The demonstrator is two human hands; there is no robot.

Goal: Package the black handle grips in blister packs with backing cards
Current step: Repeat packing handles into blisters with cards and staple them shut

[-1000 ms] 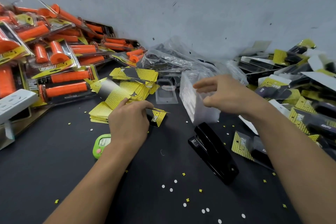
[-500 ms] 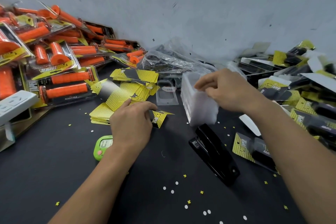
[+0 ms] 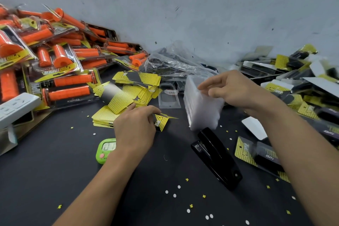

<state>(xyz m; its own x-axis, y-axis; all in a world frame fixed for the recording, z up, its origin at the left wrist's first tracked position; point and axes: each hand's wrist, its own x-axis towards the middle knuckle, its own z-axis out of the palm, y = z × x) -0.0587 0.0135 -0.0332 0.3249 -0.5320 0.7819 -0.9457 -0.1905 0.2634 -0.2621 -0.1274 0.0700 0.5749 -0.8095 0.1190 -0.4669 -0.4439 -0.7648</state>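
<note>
Yellow banners on the orange grip packs (image 3: 55,71) at the left of the frame read "PRO TAPER", upside down. The black grip pack (image 3: 264,154) at lower right bears "TAPER". The backing card (image 3: 161,122) beside the left hand (image 3: 134,130) shows partly hidden letters. The green timer's (image 3: 106,149) digits are too blurred to read.

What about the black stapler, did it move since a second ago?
No. The stapler lies in the same spot on the table, slanted the same way, just as far from the green timer.
</note>
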